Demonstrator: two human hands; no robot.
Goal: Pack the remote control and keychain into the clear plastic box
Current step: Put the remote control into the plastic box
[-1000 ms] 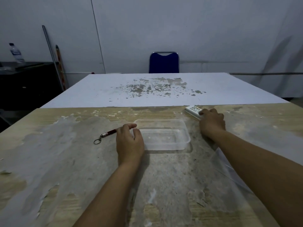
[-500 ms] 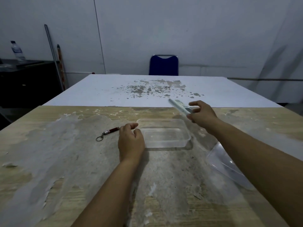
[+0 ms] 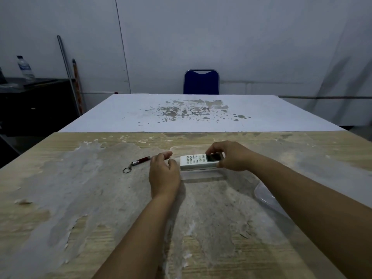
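Worn wooden tabletop (image 3: 60,228), pale grain showing through peeling grey coating, is filling the near field. Clear plastic lid (image 3: 265,198), rounded corner, is lying flat beside the right forearm, partly hidden under it. Left hand (image 3: 164,174) is resting on the table against the left end of the clear rectangular plastic box (image 3: 201,175), thumb and forefinger loosely curled at its rim; whether they are pinching it cannot be told. Right hand (image 3: 231,157) is gripping the white rectangular remote control (image 3: 198,161) by its dark display end; half a second ago this hand was holding the remote tilted in the air behind the box, and it is now lying level, keypad up, over the box opening, low between the walls. Small keychain (image 3: 136,164), a dark red cylinder on a metal ring, is lying unmoved on the table left of the left hand. Farther off, a white table surface (image 3: 201,113) with flaked patches is adjoining; a blue padded chair (image 3: 201,82) is standing behind it against the grey wall.
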